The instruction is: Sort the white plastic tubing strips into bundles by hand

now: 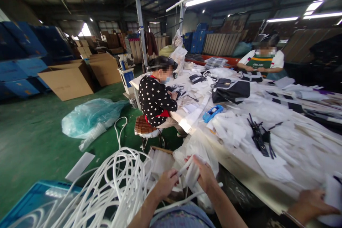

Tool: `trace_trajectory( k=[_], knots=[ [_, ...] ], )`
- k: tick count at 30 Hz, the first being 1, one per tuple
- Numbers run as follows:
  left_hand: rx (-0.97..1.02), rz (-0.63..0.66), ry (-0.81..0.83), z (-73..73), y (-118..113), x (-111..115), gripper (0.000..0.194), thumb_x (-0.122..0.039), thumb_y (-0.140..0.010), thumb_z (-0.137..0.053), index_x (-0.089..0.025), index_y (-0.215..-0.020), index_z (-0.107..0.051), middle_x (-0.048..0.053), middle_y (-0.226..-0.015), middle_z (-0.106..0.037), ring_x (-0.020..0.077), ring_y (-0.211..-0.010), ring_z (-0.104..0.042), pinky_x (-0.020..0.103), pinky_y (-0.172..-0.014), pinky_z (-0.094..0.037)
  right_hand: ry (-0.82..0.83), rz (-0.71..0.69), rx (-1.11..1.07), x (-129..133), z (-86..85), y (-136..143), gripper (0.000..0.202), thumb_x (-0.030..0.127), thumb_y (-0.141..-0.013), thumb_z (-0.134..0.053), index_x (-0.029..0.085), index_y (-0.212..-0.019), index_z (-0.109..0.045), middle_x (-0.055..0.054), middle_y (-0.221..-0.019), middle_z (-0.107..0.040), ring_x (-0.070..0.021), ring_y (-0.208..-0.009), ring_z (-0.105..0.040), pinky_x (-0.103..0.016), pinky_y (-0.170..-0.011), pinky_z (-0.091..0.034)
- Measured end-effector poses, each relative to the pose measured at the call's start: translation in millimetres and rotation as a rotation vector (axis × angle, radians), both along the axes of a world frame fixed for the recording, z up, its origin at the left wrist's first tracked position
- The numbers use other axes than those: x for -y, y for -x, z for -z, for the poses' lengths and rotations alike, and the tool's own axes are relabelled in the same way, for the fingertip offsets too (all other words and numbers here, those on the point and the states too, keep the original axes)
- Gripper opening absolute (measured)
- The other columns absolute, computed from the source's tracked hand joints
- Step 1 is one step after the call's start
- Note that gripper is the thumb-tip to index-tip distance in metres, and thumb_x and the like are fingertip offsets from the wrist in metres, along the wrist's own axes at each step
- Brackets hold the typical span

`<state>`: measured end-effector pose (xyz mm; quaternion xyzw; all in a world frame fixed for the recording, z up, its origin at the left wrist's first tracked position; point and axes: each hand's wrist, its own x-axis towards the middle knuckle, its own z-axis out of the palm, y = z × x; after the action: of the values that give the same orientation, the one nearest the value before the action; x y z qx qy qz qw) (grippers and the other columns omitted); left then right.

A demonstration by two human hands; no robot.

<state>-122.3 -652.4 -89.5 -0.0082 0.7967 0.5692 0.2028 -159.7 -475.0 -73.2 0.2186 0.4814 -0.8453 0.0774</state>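
Observation:
My left hand (168, 182) is closed round one end of a white strip (185, 166), low in the middle of the head view. Slightly higher and to the right, my right hand (203, 171) grips the same strip with its fingers pressed together. Behind and beneath both hands lie a clear plastic bag (195, 146) and an open carton with white pieces in it. A big tangle of white cord (120, 181) spreads to the left of my left hand, and one length of cord passes below my hands.
A long table (240, 171) on the right holds white wrapping, a blue tape dispenser (212, 113), black straps (260, 135) and a black bag (230, 92). Two people work at it; another person's hand (312, 205) is at lower right. A blue crate (34, 194) stands lower left.

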Motion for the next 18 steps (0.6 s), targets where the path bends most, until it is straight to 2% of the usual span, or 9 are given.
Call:
trace_trajectory(
  k=[3, 10, 14, 16, 18],
  knots=[
    [-0.045, 0.038, 0.062, -3.8, -4.2, -0.5, 0.022, -0.029, -0.088, -0.046, -0.021, -0.081, -0.065, 0.001, -0.071, -0.06, 0.0206, -0.078, -0.058, 0.033, -0.078, -0.046, 0.023, 0.052, -0.003, -5.8, -1.7, 2.2, 0.054, 0.055, -0.048, -0.095, 0.023, -0.085, -0.072, -0.007, -0.084, -0.081, -0.0321, -0.092, -0.076, -0.037, -0.074, -0.062],
    [-0.197, 0.118, 0.247, -15.9, -9.8, -10.4, 0.029, -0.038, -0.095, -0.036, -0.023, -0.085, -0.057, 0.01, -0.09, -0.067, 0.0274, -0.09, -0.063, 0.04, -0.086, -0.044, 0.052, 0.057, -0.049, -2.2, -8.6, -2.9, 0.056, 0.051, -0.049, -0.098, 0.025, -0.089, -0.068, -0.003, -0.083, -0.078, -0.0302, -0.089, -0.075, -0.038, -0.079, -0.062],
    [-0.182, -0.056, 0.169, -13.1, -8.2, -15.9, 0.02, -0.035, -0.088, -0.047, -0.025, -0.071, -0.049, 0.005, -0.074, -0.057, 0.0256, -0.08, -0.057, 0.041, -0.085, -0.042, 0.087, 0.076, -0.047, 6.1, -6.3, -5.2, 0.055, 0.049, -0.051, -0.098, 0.026, -0.09, -0.067, -0.002, -0.085, -0.078, -0.0297, -0.09, -0.075, -0.038, -0.08, -0.062],
    [-0.16, -0.165, 0.115, -9.5, -4.4, -15.2, 0.023, -0.034, -0.084, -0.053, -0.025, -0.064, -0.044, 0.002, -0.066, -0.048, 0.0234, -0.075, -0.053, 0.041, -0.085, -0.042, 0.118, 0.087, -0.038, 7.2, -4.7, -4.2, 0.054, 0.049, -0.049, -0.098, 0.026, -0.088, -0.067, -0.001, -0.082, -0.076, -0.0281, -0.087, -0.074, -0.038, -0.079, -0.063],
    [-0.127, -0.246, 0.056, -5.1, 0.7, -10.2, 0.029, -0.04, -0.087, -0.048, -0.025, -0.063, -0.043, 0.0, -0.063, -0.043, 0.0211, -0.07, -0.049, 0.039, -0.079, -0.043, 0.112, 0.09, -0.075, 2.1, -5.9, -1.4, 0.051, 0.052, -0.05, -0.097, 0.025, -0.083, -0.067, 0.0, -0.077, -0.074, -0.0256, -0.08, -0.073, -0.038, -0.077, -0.064]
  ],
)
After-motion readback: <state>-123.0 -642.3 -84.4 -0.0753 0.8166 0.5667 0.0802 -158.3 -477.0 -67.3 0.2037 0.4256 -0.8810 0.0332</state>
